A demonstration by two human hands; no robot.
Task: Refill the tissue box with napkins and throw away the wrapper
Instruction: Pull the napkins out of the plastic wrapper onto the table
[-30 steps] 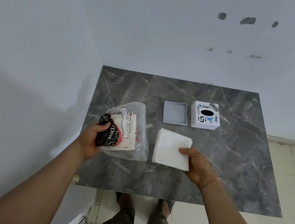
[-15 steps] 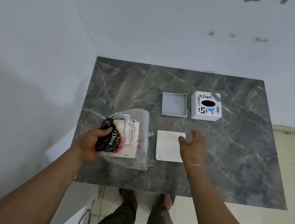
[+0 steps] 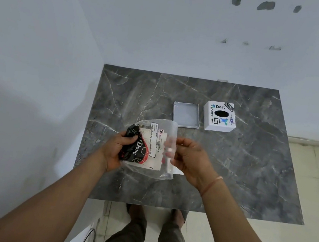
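A clear plastic wrapper [image 3: 151,146] with black, red and white print is lifted above the table, held between both hands. My left hand [image 3: 117,149] grips its black left end. My right hand [image 3: 190,160] pinches its clear right edge. The white napkin stack [image 3: 178,171] lies on the table under my right hand, only a corner showing. The white tissue box top [image 3: 219,117], with stickers and a black oval slot, stands at the back right. Its grey tray-like base [image 3: 186,114] lies open just left of it.
The grey marble table [image 3: 251,164] stands in a corner, walls to the left and behind. Its front edge is near my legs. Pale tiled floor lies to the right and below. A black cable hangs at the lower left.
My right hand left the napkin stack on the table and moved left to take hold of the wrapper's right edge. The wrapper rose off the table between both hands.
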